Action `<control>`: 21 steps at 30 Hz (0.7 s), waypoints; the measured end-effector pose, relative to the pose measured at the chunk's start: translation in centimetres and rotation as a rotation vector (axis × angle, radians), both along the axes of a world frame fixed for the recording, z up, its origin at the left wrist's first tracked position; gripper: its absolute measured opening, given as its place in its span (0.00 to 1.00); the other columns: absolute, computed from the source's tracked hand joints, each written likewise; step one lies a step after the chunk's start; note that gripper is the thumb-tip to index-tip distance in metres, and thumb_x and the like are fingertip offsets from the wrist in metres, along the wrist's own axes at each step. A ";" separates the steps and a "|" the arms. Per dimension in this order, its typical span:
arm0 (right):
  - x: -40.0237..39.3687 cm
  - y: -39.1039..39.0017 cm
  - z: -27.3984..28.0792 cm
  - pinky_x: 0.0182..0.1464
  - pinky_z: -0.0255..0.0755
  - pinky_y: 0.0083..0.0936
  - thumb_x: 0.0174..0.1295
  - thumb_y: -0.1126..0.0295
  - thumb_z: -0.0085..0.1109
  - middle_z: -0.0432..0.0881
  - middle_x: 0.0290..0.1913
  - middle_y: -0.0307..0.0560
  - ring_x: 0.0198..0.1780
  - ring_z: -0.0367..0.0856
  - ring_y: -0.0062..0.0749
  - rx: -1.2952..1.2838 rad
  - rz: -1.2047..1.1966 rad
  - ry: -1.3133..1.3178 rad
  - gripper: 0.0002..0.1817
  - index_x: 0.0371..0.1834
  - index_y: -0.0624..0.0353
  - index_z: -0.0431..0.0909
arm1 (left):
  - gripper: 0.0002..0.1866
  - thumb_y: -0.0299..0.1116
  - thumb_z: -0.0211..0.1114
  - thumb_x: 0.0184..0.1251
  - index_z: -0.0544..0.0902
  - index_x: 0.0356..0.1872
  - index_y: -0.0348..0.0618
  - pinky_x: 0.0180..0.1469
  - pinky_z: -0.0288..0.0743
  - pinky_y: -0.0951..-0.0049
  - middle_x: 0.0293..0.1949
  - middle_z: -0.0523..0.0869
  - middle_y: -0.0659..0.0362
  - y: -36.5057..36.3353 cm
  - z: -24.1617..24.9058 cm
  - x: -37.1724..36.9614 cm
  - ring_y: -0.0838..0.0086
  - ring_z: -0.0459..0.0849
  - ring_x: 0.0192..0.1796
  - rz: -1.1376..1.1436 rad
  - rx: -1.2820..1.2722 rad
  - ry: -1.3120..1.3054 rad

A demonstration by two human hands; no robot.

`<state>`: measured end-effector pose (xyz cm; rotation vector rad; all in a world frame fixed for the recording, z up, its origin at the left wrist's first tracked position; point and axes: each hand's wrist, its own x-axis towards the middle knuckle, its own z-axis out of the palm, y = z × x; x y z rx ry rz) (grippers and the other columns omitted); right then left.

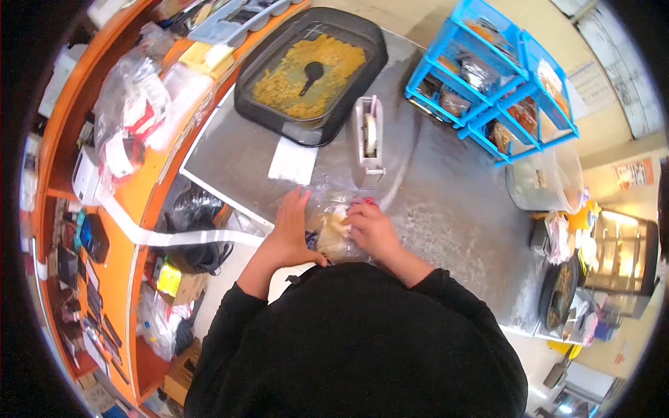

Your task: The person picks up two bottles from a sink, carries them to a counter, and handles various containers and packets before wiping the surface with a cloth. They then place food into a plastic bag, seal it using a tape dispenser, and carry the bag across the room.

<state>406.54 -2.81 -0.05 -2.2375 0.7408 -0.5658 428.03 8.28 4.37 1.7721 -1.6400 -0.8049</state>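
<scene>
A clear plastic bag (333, 233) with pale, yellowish contents lies at the near edge of the metal table, between my two hands. My left hand (287, 228) rests along the bag's left side, fingers stretched out and thumb apart. My right hand (375, 228) has its fingers curled onto the bag's right side, pinching the plastic; something red shows by its fingertips. Just beyond the hands stands a tape dispenser (361, 150) with a roll in it. What exactly fills the bag is too blurred to tell.
At the back left of the metal table (446, 209), a black tray (251, 111) holds yellow crumbly food and a black scoop (312, 75). White paper (293, 161) lies before it. Blue stacked baskets (456, 94) and a clear tub (547, 181) stand right. An orange shelf (157, 188) borders the left.
</scene>
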 end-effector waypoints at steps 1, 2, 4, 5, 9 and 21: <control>0.1 0.4 -0.3 0.45 0.76 0.29 0.51 0.81 0.63 0.82 0.47 0.46 0.38 0.83 0.38 -0.127 0.044 0.021 0.14 0.41 0.55 0.85 | 0.70 0.44 0.87 0.28 0.48 0.74 0.37 0.77 0.47 0.53 0.74 0.52 0.40 0.3 -0.6 -0.6 0.48 0.52 0.76 -0.036 0.024 -0.077; -0.1 0.8 -0.6 0.48 0.76 0.34 0.53 0.77 0.61 0.84 0.45 0.49 0.43 0.83 0.47 -0.059 0.063 0.140 0.12 0.41 0.55 0.85 | 0.71 0.46 0.86 0.29 0.47 0.75 0.37 0.77 0.47 0.53 0.75 0.52 0.41 0.3 -1.3 -1.2 0.48 0.53 0.76 -0.043 0.017 -0.054; 0.1 0.7 0.4 0.48 0.76 0.37 0.56 0.73 0.59 0.84 0.43 0.51 0.45 0.83 0.48 0.013 0.132 0.267 0.11 0.41 0.54 0.85 | 0.68 0.45 0.85 0.31 0.49 0.75 0.37 0.74 0.52 0.53 0.72 0.60 0.41 -0.1 -1.3 -2.2 0.47 0.59 0.73 -0.044 -0.015 -0.110; 0.2 0.4 0.9 0.48 0.76 0.39 0.58 0.71 0.58 0.83 0.42 0.52 0.46 0.83 0.48 0.048 0.166 0.327 0.10 0.41 0.53 0.85 | 0.67 0.44 0.85 0.33 0.50 0.75 0.37 0.73 0.54 0.53 0.70 0.63 0.42 -0.4 -1.4 -2.4 0.47 0.62 0.72 -0.044 -0.033 -0.140; -0.6 -3.0 6.8 0.47 0.77 0.41 0.62 0.69 0.56 0.85 0.43 0.54 0.45 0.84 0.50 0.032 -0.007 0.221 0.12 0.46 0.53 0.83 | 0.49 0.39 0.80 0.41 0.67 0.69 0.44 0.62 0.65 0.54 0.56 0.76 0.46 -0.6 -2.1 -2.3 0.50 0.73 0.59 -0.115 0.016 -0.115; -5.4 -26.2 -2.2 0.58 0.71 0.44 0.62 0.64 0.57 0.74 0.62 0.46 0.59 0.75 0.48 -0.334 -0.709 0.616 0.24 0.62 0.54 0.73 | 0.23 0.29 0.74 0.41 0.86 0.46 0.51 0.57 0.69 0.55 0.54 0.79 0.50 -0.4 -6.1 -2.1 0.51 0.76 0.57 -0.216 -0.214 -0.126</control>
